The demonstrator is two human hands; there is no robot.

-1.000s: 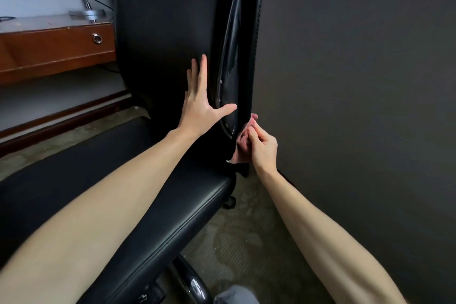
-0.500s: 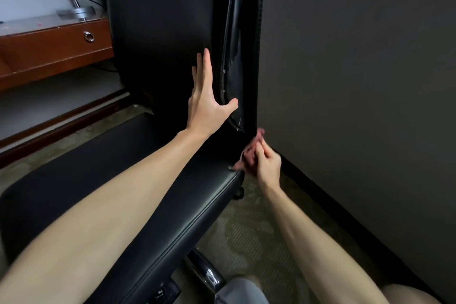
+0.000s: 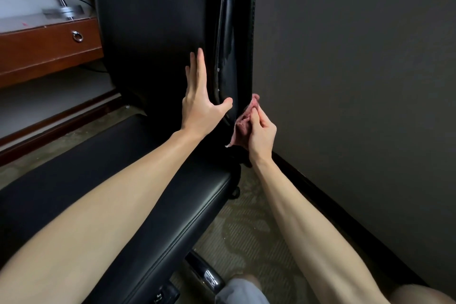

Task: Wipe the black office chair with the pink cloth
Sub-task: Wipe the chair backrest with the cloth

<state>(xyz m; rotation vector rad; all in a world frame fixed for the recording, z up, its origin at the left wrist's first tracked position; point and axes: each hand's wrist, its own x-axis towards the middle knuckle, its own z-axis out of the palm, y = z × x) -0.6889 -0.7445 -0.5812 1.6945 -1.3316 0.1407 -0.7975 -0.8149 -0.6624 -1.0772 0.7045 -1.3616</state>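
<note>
Compared to half a second ago the right hand (image 3: 260,134) has come up a bit along the backrest's back edge, and more of the pink cloth (image 3: 243,122) is showing. Its fingers are pinched closed around the bunched cloth, pressed against the black office chair (image 3: 153,32). The left hand (image 3: 199,103) is spread flat and empty on the backrest front.
</note>
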